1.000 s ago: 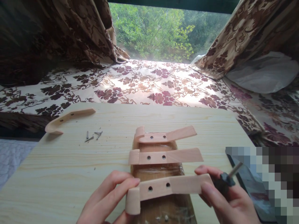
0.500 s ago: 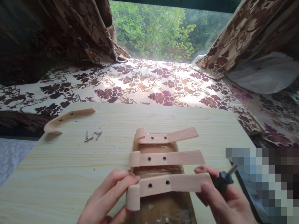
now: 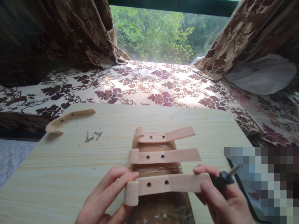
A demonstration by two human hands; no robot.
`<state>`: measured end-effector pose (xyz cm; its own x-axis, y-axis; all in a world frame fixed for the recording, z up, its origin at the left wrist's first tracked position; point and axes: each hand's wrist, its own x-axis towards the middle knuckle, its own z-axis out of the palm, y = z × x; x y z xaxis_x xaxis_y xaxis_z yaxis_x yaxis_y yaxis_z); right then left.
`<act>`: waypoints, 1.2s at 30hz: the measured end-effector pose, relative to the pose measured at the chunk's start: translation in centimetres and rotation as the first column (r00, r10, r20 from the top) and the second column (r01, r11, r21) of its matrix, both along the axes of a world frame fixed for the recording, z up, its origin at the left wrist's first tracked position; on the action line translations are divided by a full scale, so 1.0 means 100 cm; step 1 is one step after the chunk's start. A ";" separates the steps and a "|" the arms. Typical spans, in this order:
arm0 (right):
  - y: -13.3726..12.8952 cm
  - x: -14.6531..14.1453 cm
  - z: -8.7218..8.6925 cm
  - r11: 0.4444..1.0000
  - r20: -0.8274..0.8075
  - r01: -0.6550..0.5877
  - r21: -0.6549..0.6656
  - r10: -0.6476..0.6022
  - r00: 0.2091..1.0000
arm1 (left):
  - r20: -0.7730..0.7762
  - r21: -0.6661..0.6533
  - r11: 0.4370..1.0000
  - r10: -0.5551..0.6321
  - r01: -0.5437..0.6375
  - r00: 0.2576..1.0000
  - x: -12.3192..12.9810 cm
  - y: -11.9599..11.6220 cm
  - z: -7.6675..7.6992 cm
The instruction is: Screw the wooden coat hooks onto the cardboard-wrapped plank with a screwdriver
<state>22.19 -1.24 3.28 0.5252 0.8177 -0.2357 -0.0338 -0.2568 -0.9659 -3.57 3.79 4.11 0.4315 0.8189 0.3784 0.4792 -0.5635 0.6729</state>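
Observation:
Across the near part of a brown board (image 3: pixel 168 207) lies a curved wooden hook (image 3: pixel 182 183) with two dark holes. My left hand (image 3: pixel 109 193) is closed on its curled left end, fingers above and thumb below. My right hand (image 3: pixel 221 193) pinches the straight right end and also keeps a black-handled screwdriver (image 3: pixel 225 180) in the palm, its shaft pointing up and right. Farther along the board sit a middle hook (image 3: pixel 175 156) and a far hook (image 3: pixel 154 137), each with screw heads in its two holes. Small screws (image 3: pixel 161 215) rest on the board's near part.
A loose wooden hook (image 3: pixel 70 118) lies at the table's far left. Several screws (image 3: pixel 92 136) are scattered beside it on the pale wooden table (image 3: pixel 58 174). A dark-edged flat object (image 3: pixel 249 193), partly blurred out, lies at right. Behind are floral cloth (image 3: pixel 140 84) and a window.
The near hook has shifted very slightly left and up in view, with both hands still on it. The board and the other hooks appear shifted slightly too, as the camera view moves.

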 end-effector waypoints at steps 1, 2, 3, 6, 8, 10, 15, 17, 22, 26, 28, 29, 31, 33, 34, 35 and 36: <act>0.003 0.000 -0.001 1.000 -0.003 0.017 0.009 -0.017 1.000 | 0.001 -0.002 1.000 -0.001 0.001 1.000 0.000 0.002 0.000; 0.005 0.000 -0.002 0.999 -0.007 0.035 0.014 -0.035 0.999 | 0.005 -0.007 1.000 -0.002 0.002 1.000 0.001 0.003 -0.001; 0.006 -0.001 -0.003 0.999 -0.009 0.047 0.016 -0.047 0.999 | 0.011 -0.014 1.000 -0.006 0.006 1.000 0.001 0.005 -0.001; 0.006 -0.002 -0.005 0.999 0.009 0.029 0.029 -0.029 1.000 | 0.039 -0.035 0.999 -0.034 0.035 0.999 0.001 0.006 -0.004; 0.004 0.000 -0.007 0.999 0.045 -0.002 0.041 0.000 0.999 | 0.052 -0.046 0.998 -0.046 0.049 0.998 0.000 0.006 -0.005; 0.004 0.003 -0.007 0.998 0.089 -0.050 0.034 0.047 0.995 | 0.054 -0.056 0.997 -0.047 0.050 0.997 -0.001 0.006 -0.007; 0.007 0.004 0.002 0.988 0.240 -0.152 -0.007 0.149 0.959 | 0.025 -0.084 0.996 -0.028 0.030 0.999 -0.002 0.006 -0.004; 0.009 0.000 0.006 0.989 0.283 -0.145 0.017 0.134 0.950 | 0.011 -0.080 0.996 -0.037 0.037 0.999 -0.001 0.006 -0.002; 0.012 -0.016 0.015 0.997 0.301 -0.041 0.064 0.020 0.953 | -0.001 -0.050 0.999 -0.007 0.007 1.000 0.001 0.006 0.002; 0.012 -0.018 0.016 0.995 0.293 -0.055 0.083 0.028 0.956 | 0.020 0.003 1.000 0.001 -0.001 1.000 0.003 0.008 0.004; 0.012 -0.015 0.013 0.994 0.282 -0.086 0.073 0.062 0.957 | 0.024 0.012 1.000 0.006 -0.006 1.000 0.004 0.009 0.005; 0.012 -0.012 0.011 0.990 0.280 -0.120 0.078 0.094 0.955 | 0.025 0.015 1.000 0.002 -0.003 1.000 0.005 0.008 0.005; 0.012 -0.006 0.007 0.975 0.295 -0.197 0.104 0.159 0.942 | 0.031 0.022 1.000 0.005 -0.005 1.000 0.006 0.007 0.004; 0.012 -0.003 0.004 0.962 0.334 -0.241 0.132 0.186 0.924 | 0.045 0.033 0.999 0.026 -0.027 0.999 0.007 0.005 0.002; 0.013 -0.002 0.004 0.960 0.352 -0.245 0.137 0.184 0.918 | 0.053 0.035 0.999 0.040 -0.042 0.998 0.008 0.004 0.001; 0.013 -0.002 0.004 0.962 0.365 -0.235 0.140 0.171 0.915 | 0.061 0.033 0.998 0.057 -0.059 0.997 0.009 0.003 0.001; 0.014 -0.002 0.004 0.964 0.374 -0.229 0.139 0.163 0.913 | 0.069 0.026 0.997 0.069 -0.071 0.995 0.010 0.003 0.001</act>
<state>21.95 0.12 3.70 0.3723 0.9234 0.0936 0.3538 -0.0480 -0.9341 -2.56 4.05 4.20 0.3462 0.8348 0.4281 0.4717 -0.5493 0.6898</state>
